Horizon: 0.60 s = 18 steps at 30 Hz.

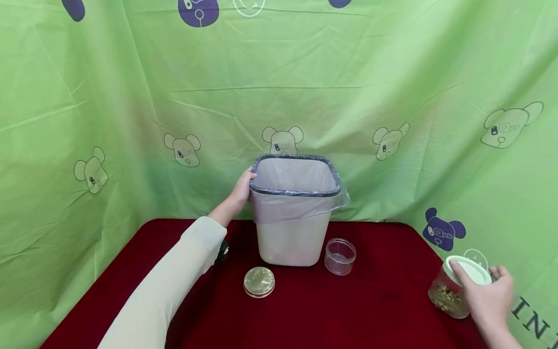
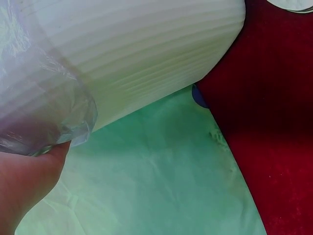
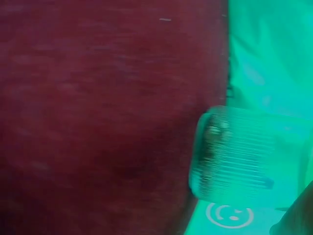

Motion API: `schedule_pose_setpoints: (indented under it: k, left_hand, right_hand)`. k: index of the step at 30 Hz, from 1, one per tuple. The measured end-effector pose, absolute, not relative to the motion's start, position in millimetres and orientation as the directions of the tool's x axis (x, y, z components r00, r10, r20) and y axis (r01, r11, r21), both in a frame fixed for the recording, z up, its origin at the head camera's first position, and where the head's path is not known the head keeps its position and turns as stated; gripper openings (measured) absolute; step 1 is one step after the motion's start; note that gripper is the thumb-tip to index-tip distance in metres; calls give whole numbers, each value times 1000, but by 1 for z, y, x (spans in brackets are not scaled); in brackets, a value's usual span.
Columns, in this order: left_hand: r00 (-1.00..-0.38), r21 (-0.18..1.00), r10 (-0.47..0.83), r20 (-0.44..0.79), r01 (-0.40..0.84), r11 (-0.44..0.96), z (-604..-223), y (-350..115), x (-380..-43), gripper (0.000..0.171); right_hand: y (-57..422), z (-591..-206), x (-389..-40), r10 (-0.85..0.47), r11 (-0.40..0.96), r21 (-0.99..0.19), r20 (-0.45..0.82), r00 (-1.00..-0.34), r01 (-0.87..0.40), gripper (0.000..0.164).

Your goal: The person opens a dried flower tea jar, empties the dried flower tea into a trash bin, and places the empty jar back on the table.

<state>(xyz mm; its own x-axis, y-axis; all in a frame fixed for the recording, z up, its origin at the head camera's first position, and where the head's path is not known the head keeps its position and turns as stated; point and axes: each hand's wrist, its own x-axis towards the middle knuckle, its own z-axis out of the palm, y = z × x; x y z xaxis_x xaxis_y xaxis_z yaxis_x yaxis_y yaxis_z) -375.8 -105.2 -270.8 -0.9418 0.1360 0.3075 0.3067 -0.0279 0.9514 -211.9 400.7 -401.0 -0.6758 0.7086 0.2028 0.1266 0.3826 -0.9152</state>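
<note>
White-lidded, the jar (image 1: 446,293) at head-view four o'clock is pinched by the right hand (image 1: 489,296) while the left hand (image 1: 241,189) grips the bin (image 1: 292,240) at its ten o'clock, seemingly a handling step next calling for steadiness.

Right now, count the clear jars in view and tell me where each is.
2: an open jar on the table right of the bin; a lidded jar in the right hand, by the table's right edge. Any behind the bin would be hidden.
</note>
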Motion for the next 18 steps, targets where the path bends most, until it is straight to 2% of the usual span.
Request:
schedule_pose_setpoints:
  k: [5,13,18]
  left_hand:
    - [-947,955,118,298,297,-29,-280,-105,-388,52]
    - [-947,952,106,305,305,-10,-280,-105,-388,53]
    - [-946,952,107,306,307,-9,-279,-105,-386,53]
  right_hand:
    - [398,-414,-211,729,378,-914,197,-655,146,100]
    - [394,-420,-212,730,382,-899,152,-666,213,105]
    - [391,-422,-210,731,417,-880,176,-659,228,92]
